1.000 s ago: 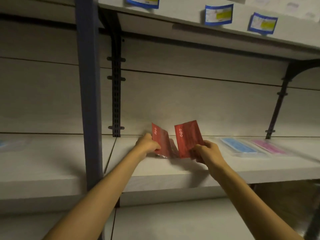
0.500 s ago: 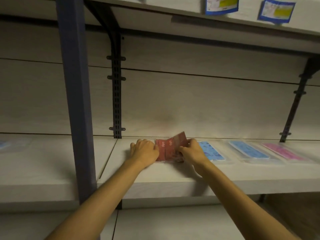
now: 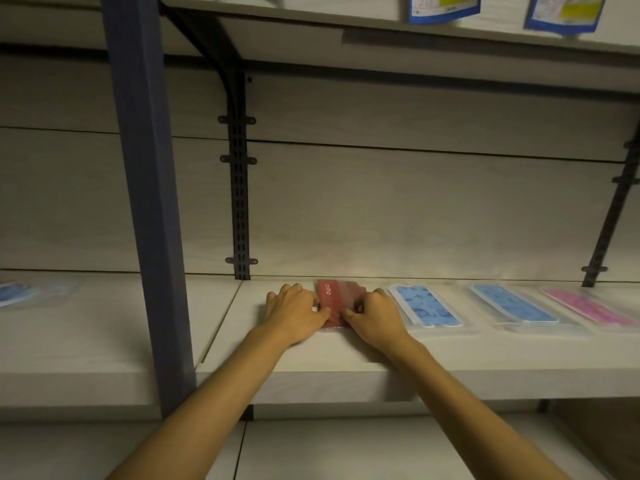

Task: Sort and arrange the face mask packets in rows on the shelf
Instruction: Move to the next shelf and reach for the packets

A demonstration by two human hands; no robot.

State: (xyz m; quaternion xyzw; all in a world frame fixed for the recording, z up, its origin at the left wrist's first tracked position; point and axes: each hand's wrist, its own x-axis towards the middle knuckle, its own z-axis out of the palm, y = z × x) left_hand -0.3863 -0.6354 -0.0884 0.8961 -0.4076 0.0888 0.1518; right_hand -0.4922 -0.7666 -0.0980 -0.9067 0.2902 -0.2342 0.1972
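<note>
A small stack of red face mask packets (image 3: 334,299) lies flat on the pale shelf (image 3: 311,356), near its left end. My left hand (image 3: 294,313) rests flat beside the stack's left edge, its thumb lying on the near corner. On the right side, my right hand (image 3: 375,317) has curled fingers over the stack and pinches its near edge. To the right in a row lie a blue printed mask packet (image 3: 424,306), a plain blue packet (image 3: 512,306) and a pink packet (image 3: 588,310).
A blue upright post (image 3: 145,202) stands left of my arms, and a black slotted bracket (image 3: 239,202) runs up the back wall. Another blue mask packet (image 3: 14,294) lies on the left shelf section. Blue-edged packets (image 3: 443,8) hang over the upper shelf.
The two red packets, held upright and apart a second ago, have been brought together and laid flat on the shelf. Both hands came down with them.
</note>
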